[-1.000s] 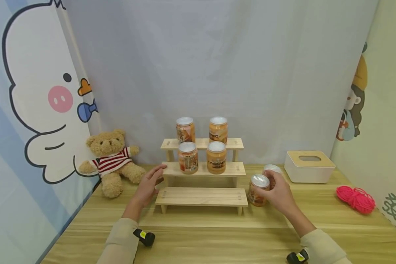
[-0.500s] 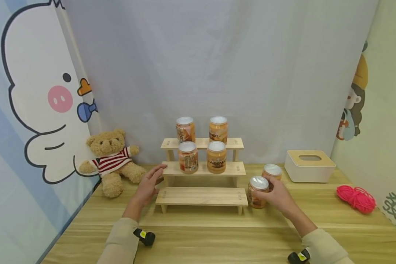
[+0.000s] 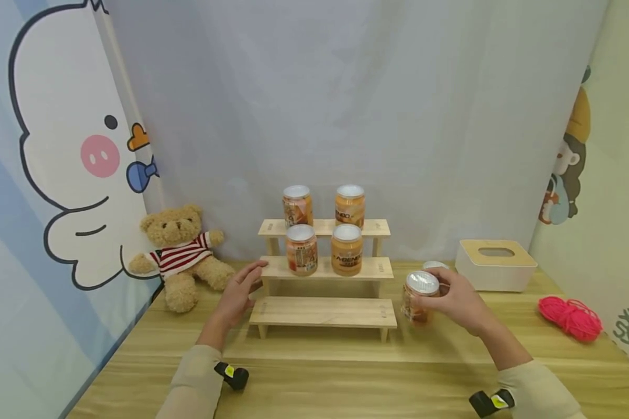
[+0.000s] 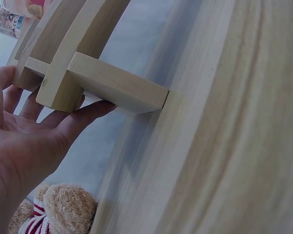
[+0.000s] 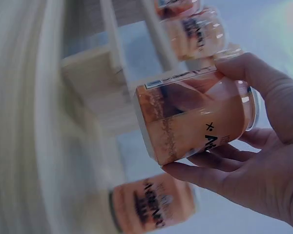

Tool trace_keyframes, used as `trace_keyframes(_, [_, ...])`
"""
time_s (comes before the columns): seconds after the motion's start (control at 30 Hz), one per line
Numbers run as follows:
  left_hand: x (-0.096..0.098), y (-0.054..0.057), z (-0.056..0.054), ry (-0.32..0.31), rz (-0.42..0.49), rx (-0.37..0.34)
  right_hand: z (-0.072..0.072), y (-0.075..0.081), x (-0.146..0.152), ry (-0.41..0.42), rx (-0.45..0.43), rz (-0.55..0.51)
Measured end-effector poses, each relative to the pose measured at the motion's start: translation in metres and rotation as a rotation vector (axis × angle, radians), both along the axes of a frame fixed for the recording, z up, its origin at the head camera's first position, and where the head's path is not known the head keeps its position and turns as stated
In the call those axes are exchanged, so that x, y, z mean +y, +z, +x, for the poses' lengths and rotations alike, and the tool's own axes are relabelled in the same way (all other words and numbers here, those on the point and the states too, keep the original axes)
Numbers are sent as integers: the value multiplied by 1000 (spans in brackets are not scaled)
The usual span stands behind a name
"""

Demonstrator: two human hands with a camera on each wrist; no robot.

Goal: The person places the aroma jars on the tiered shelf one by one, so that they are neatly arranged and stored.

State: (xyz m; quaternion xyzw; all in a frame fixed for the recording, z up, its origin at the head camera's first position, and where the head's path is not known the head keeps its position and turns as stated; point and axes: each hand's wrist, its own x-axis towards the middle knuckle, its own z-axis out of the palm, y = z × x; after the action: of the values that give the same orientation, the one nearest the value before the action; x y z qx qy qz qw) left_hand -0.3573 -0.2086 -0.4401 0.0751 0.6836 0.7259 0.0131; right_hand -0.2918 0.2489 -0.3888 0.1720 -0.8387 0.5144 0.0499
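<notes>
My right hand (image 3: 458,299) grips an orange-labelled can (image 3: 418,299) with a silver lid, thumb on one side and fingers on the other. In the right wrist view this can (image 5: 195,114) hangs tilted, clear of the table. A second such can (image 5: 154,204) stands behind, mostly hidden by the hand in the head view. My left hand (image 3: 237,294) rests against the left end of a three-tier wooden shelf (image 3: 322,312), its extended fingers (image 4: 90,114) touching the wood. Two cans stand on the middle tier, one of them (image 3: 347,250) at right; two more, including one can (image 3: 297,206), occupy the top tier.
A teddy bear (image 3: 180,256) in a striped shirt sits left of the shelf. At the right are a white tissue box (image 3: 495,270) with a wooden lid and a bundle of pink yarn (image 3: 570,318). A grey curtain (image 3: 346,105) hangs behind the table (image 3: 314,384).
My right hand has lifted the can off the table and moved it slightly right, covering more of the can behind. The left hand stays at the shelf.
</notes>
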Motion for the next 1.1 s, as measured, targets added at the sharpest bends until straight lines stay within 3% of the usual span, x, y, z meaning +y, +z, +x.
trace_keyframes(0.17, [1,1,0,-2,-2,2,7,17,-14,36,-33,-88])
trace_keyframes(0.33, [0,1,1,-15,-3,6,8,22,-42,88,-65,-147])
trace_keyframes(0.63, [-2,-1,0,-16,-16,15,-2,19,-105,196,-98,-128])
trace_keyframes(1.1, [-1,-1,-3,-18,-7,5,-17,9,-182,205,-24,-56])
